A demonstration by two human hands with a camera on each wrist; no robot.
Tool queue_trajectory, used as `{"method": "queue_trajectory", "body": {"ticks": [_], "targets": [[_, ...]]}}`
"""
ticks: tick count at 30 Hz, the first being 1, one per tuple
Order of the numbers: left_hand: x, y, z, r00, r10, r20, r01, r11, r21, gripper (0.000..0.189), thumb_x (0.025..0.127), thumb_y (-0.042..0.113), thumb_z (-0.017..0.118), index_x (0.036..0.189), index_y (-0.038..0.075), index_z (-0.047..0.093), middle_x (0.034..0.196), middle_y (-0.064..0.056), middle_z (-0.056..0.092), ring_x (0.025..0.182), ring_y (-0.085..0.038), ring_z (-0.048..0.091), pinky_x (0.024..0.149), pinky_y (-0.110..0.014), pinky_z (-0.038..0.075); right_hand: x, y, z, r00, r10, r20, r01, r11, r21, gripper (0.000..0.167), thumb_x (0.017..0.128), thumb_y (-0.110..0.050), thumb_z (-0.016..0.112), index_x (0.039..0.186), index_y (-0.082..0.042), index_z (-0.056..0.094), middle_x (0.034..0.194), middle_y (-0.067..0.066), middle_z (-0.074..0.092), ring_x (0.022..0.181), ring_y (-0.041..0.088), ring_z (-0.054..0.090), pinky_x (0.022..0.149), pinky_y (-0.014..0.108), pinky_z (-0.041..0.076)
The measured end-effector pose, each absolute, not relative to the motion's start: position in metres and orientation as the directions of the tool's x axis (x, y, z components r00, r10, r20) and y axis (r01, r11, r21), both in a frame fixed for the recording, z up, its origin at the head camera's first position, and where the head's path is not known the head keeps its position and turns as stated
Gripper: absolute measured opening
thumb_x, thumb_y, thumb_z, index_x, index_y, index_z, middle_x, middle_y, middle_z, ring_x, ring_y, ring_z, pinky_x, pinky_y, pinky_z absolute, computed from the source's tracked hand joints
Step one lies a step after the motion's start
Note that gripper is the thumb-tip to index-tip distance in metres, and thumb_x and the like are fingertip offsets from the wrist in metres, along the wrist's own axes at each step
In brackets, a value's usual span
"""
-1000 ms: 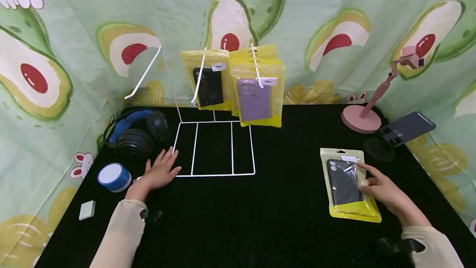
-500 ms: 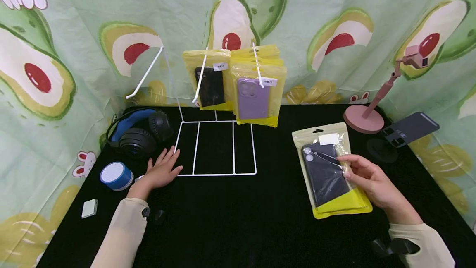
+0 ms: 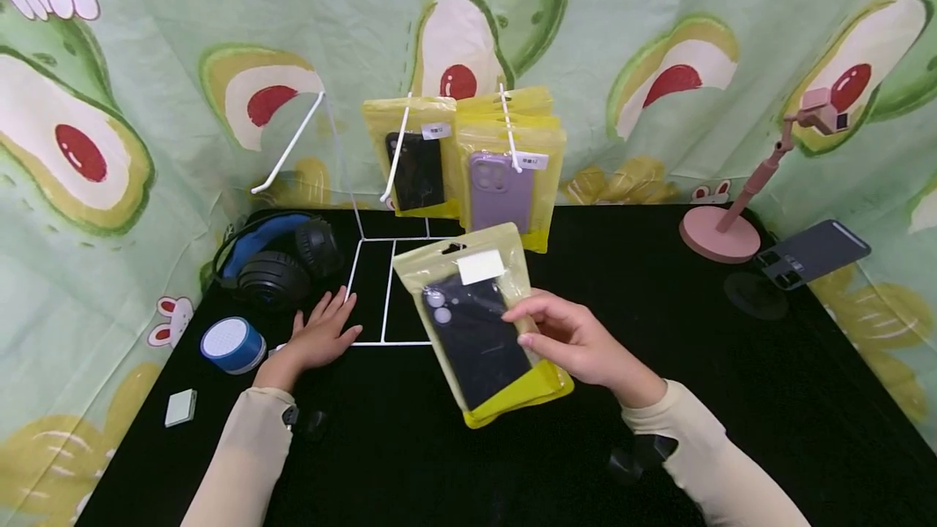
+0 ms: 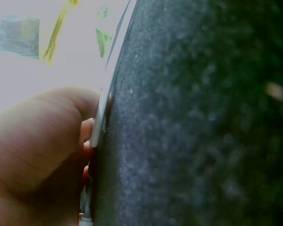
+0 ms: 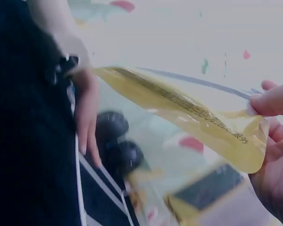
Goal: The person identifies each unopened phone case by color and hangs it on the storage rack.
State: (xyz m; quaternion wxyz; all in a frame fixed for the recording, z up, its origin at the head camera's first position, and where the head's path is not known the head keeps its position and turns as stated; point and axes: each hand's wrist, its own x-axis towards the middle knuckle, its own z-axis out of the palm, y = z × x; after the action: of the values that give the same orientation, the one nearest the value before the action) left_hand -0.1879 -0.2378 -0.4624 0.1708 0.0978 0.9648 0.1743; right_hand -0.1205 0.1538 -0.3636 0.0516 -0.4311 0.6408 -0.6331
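My right hand [image 3: 578, 340] pinches the right edge of a yellow-backed clear pouch [image 3: 545, 385] with a black phone case [image 3: 476, 340] inside. The pouch is raised and tilted, overlapping the white wire rack [image 3: 388, 291] in the head view. Its yellow back with printed text [image 5: 179, 103] faces the right wrist camera. My left hand [image 3: 318, 336] lies spread and flat at the rack's front left corner, fingers on its base wire. On the rack's hooks hang a pouch with a black case [image 3: 416, 173] and, to its right, several pouches, the front one with a purple case [image 3: 501, 193].
A third rack hook [image 3: 289, 145] on the left bears nothing. Headphones [image 3: 281, 263], a blue round speaker [image 3: 234, 346] and a small white box [image 3: 180, 407] are at the left. A pink stand [image 3: 721, 233] and a dark phone on a holder [image 3: 816, 254] stand at the right.
My right hand has lifted the pouch from the right side of the table and carried it left, in front of the rack. My left hand stays at the rack's corner.
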Motion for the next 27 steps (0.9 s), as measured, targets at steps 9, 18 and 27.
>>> {"method": "queue_trajectory", "body": {"ticks": [9,18,27], "targets": [[-0.188,-0.240,-0.464,-0.922,0.280,-0.268,0.160,0.905,0.395,0.065,0.101,0.038,0.038,0.152,0.005,0.014,0.158,-0.018,0.001,0.142,-0.040,-0.003,0.102,-0.071,-0.006,-0.140,0.091,-0.339,-0.597,-0.566,0.568,-0.572,-0.197,-0.797,0.023,0.090,0.010,0.053,0.112,0.008,0.053,0.111,0.021,0.055,0.082,0.014,0.057,0.067,0.028,0.053],[-0.188,-0.238,-0.462,-0.922,0.280,-0.269,0.161,0.906,0.392,0.064,0.100,0.036,0.039,0.151,0.004,0.016,0.157,-0.019,0.003,0.142,-0.041,-0.001,0.101,-0.071,-0.005,-0.157,0.080,-0.340,-0.656,-0.549,0.517,-0.510,-0.182,-0.841,0.026,0.090,0.009,0.052,0.116,0.011,0.053,0.111,0.024,0.056,0.082,0.014,0.058,0.070,0.028,0.052],[-0.187,-0.235,-0.459,-0.920,0.263,-0.291,0.143,0.916,0.375,0.064,0.101,0.036,0.038,0.151,0.005,0.014,0.157,-0.020,0.000,0.142,-0.041,-0.004,0.101,-0.071,-0.007,-0.187,0.072,-0.350,-0.744,-0.466,0.480,-0.477,-0.133,-0.869,0.028,0.090,0.008,0.054,0.119,0.008,0.053,0.085,0.010,0.053,0.069,0.014,0.046,0.060,0.024,0.042]]}}
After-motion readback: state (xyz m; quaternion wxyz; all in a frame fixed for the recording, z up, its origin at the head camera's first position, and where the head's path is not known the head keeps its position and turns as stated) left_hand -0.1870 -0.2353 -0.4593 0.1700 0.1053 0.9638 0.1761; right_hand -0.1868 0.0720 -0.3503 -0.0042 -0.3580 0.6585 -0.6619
